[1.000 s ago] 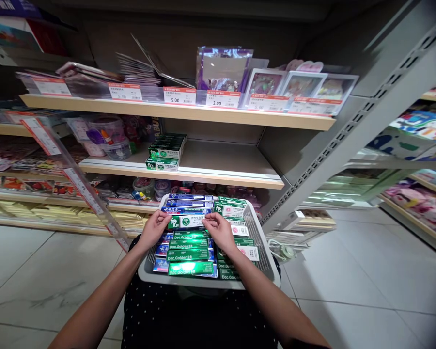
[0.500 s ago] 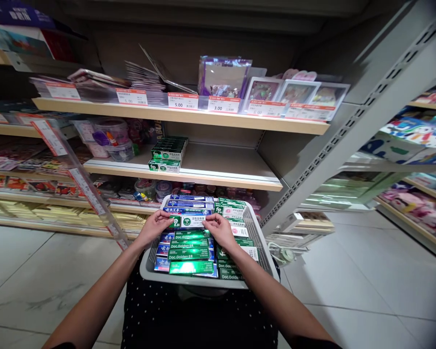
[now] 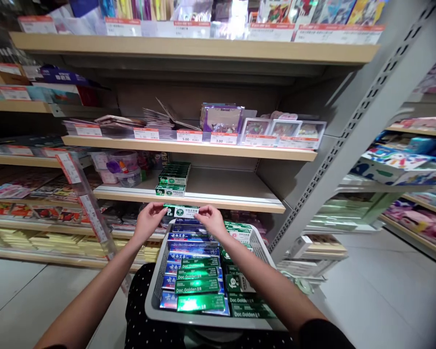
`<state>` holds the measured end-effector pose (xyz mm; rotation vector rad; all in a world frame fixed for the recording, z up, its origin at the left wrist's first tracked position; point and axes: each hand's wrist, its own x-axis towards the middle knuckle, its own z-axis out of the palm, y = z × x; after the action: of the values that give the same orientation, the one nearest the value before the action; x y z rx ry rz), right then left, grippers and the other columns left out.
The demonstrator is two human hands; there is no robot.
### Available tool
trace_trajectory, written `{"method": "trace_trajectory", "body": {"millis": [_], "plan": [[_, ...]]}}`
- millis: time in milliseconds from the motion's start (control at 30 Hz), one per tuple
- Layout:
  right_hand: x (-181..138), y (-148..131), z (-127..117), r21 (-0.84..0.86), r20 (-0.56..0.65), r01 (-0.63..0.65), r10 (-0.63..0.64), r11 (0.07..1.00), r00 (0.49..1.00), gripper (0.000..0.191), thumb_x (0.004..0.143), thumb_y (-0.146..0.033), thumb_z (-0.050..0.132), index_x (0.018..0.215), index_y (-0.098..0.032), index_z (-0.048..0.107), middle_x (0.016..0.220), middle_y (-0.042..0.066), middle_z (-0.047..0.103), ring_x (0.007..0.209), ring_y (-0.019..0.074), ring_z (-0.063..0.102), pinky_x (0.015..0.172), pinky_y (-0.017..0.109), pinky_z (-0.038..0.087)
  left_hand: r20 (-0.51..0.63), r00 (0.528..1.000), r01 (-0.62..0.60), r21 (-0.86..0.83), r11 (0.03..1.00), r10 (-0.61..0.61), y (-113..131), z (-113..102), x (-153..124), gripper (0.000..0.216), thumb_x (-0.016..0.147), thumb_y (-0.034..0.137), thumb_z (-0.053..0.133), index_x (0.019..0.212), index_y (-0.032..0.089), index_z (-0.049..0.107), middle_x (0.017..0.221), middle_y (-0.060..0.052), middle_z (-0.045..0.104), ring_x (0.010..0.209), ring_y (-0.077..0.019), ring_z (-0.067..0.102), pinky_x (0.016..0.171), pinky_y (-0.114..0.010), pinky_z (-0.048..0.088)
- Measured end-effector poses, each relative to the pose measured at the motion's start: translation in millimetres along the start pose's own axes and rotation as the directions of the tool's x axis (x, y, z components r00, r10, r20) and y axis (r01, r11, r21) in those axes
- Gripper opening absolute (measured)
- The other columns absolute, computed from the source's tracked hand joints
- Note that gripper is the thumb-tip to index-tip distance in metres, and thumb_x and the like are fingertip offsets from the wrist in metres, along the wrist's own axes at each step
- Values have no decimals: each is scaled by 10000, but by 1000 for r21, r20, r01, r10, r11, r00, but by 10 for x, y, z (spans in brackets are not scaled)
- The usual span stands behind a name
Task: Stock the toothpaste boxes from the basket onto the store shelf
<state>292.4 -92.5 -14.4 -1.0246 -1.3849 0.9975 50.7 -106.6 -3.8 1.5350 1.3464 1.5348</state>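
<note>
Between my left hand and my right hand is a green-and-white toothpaste box, gripped by its two ends. It is held level, just in front of a shelf edge and above the far rim of a grey plastic basket. Inside the basket lie rows of blue boxes and green boxes marked Doc.Golden. Behind the held box, a small stack of matching green boxes stands on the shelf, toward its left part.
Clear plastic tubs stand left of the green stack. The shelf above carries price tags, card packs and small clear cases. A slotted metal upright rises on the right. The basket rests over my lap, on the dotted cloth.
Both hands have lifted the toothpaste box from over the basket's contents, forward toward the shelf edge. My view has tilted upward, showing another shelf at the top.
</note>
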Motion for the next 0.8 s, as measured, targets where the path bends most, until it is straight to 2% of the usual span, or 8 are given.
{"method": "trace_trajectory", "body": {"millis": [167, 300, 400, 533, 800], "plan": [[732, -222, 344, -102, -111, 76, -87, 992, 990, 254, 643, -331, 734, 798, -182, 596, 770, 11, 651, 719, 163, 624, 692, 282, 514, -109, 992, -58, 99, 993, 69, 135, -72, 687, 395, 695, 430, 709, 967, 165, 601, 939, -71, 694, 881, -204, 659, 839, -348, 525], [1083, -311, 549, -198, -138, 76, -105, 977, 985, 180, 665, -263, 711, 781, -192, 594, 783, 5, 667, 735, 158, 639, 696, 262, 510, -157, 985, -40, 192, 981, 71, 118, -137, 1062, 318, 694, 344, 687, 939, 163, 597, 919, -76, 702, 858, -198, 670, 815, -324, 524], [1206, -246, 646, -313, -135, 59, -106, 948, 985, 138, 688, -222, 695, 784, -195, 601, 808, 10, 678, 754, 161, 647, 727, 268, 511, -192, 980, 14, 298, 954, 45, 24, -150, 1186, 257, 689, 296, 680, 900, 173, 601, 906, -77, 712, 854, -207, 678, 820, -337, 524], [1274, -123, 696, -419, -138, 62, -131, 906, 982, 102, 729, -212, 677, 809, -181, 621, 863, 47, 695, 775, 172, 650, 755, 287, 510, -228, 973, 46, 323, 945, 31, -84, -122, 1247, 229, 694, 275, 690, 880, 186, 590, 906, -79, 718, 837, -212, 689, 794, -333, 532], [1390, -53, 716, -419, -145, 68, -141, 905, 979, 93, 744, -213, 675, 819, -173, 638, 843, 50, 697, 786, 176, 651, 764, 286, 509, -198, 979, 42, 405, 914, 43, -106, -102, 1378, 183, 728, 294, 668, 861, 195, 590, 866, -80, 720, 829, -231, 686, 765, -321, 512]]}}
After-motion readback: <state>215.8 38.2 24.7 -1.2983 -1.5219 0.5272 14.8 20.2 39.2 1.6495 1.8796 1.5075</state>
